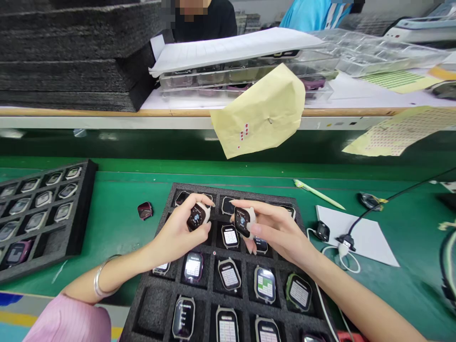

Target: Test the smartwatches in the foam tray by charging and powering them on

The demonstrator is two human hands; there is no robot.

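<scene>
My left hand [183, 228] grips a smartwatch [197, 216] with a pale case and a lit dark face, pinched between thumb and fingers. A second smartwatch [242, 221], also pale-cased with a glowing blue symbol, is held in my right hand [274, 228]. Both watches are raised over a black foam tray [151, 308]. Several watch bodies lie in its compartments, among them one with a white grid on its screen [230, 236], one with a green pattern [265, 284] and a green-cased one [299, 291]. My hands hide part of the upper rows.
Another foam tray of watches [83, 209] stands at the left, near a loose dark red watch [145, 210]. A pen [318, 194], white pad [381, 242] and cabled charger [323, 231] lie right. Above, a shelf edge [142, 122] carries foam stacks [71, 57]; people sit beyond.
</scene>
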